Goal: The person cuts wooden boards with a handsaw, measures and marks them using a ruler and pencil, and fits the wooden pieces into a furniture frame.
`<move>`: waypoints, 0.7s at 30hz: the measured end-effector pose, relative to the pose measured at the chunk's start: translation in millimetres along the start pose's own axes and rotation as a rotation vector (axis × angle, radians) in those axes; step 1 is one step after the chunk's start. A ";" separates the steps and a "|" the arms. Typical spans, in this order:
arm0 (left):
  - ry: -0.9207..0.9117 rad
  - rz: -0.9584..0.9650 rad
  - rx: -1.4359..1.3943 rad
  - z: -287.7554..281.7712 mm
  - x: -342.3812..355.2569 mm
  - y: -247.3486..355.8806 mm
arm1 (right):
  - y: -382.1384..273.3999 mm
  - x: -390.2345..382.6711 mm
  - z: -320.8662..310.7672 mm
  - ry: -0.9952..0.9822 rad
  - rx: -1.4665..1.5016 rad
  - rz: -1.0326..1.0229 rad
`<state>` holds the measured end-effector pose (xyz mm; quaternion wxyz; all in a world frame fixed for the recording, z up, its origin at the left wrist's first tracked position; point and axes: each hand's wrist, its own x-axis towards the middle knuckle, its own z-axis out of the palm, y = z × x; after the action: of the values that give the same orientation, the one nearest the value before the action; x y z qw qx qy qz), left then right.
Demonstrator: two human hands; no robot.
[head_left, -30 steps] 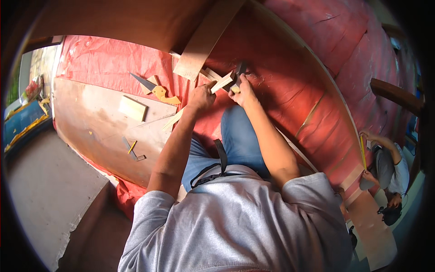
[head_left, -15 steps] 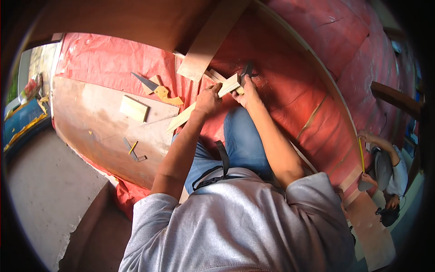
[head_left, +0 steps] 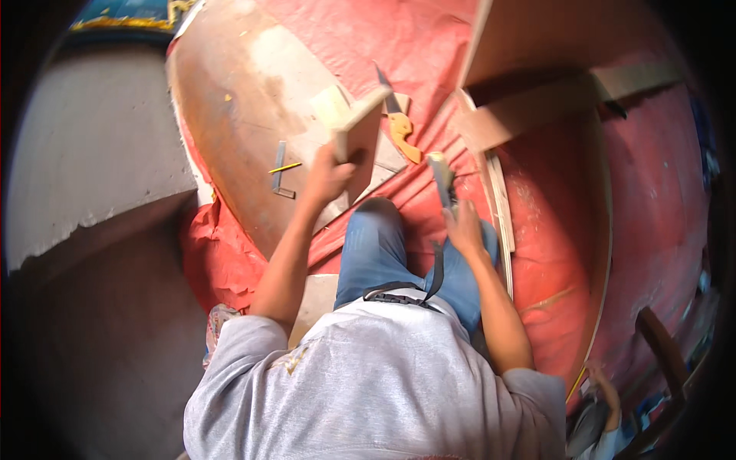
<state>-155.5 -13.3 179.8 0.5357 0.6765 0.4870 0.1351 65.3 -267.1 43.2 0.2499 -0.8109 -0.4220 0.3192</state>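
Observation:
My left hand grips a pale wooden board, raised at an angle over a curved plywood panel and blurred by motion. My right hand is closed around a dark tool with a pale upper end; its exact kind is unclear. Beyond the board, a handsaw with a yellow wooden handle lies among wood offcuts. A pale block is partly hidden behind the held board. A metal square with a yellow pencil across it rests on the panel.
Red sheeting surrounds my knees. A large brown panel and crosspiece stand at upper right, with long wooden strips below. A grey slab is at left. A co-worker's arm shows at lower right beside a dark beam.
My view has swung toward the right, shifting the scene around. My hands have moved apart: the left has lifted the wood toward the saw, the right holds the tool separately.

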 end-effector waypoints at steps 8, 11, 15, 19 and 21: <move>0.021 -0.195 -0.123 -156.0 -73.4 -51.6 | -123.9 125.4 124.3 -0.295 -0.244 -0.043; -0.086 -0.166 -0.091 -152.7 -76.3 -59.5 | -160.7 121.9 98.4 -0.223 -0.140 -0.066; 0.006 0.093 0.250 -97.5 -82.6 -42.9 | -200.9 85.4 25.8 -0.672 1.232 0.430; 0.028 0.461 0.597 2.1 -93.6 -8.6 | -183.3 38.3 -19.3 -0.470 1.155 0.234; -0.065 0.574 0.810 48.9 -107.8 8.1 | -144.2 4.2 -33.0 -0.257 1.114 0.206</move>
<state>-169.7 -128.6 204.3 0.1859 0.9409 0.2775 0.0560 15.5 -193.2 161.4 0.5534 -0.5488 -0.1362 0.6116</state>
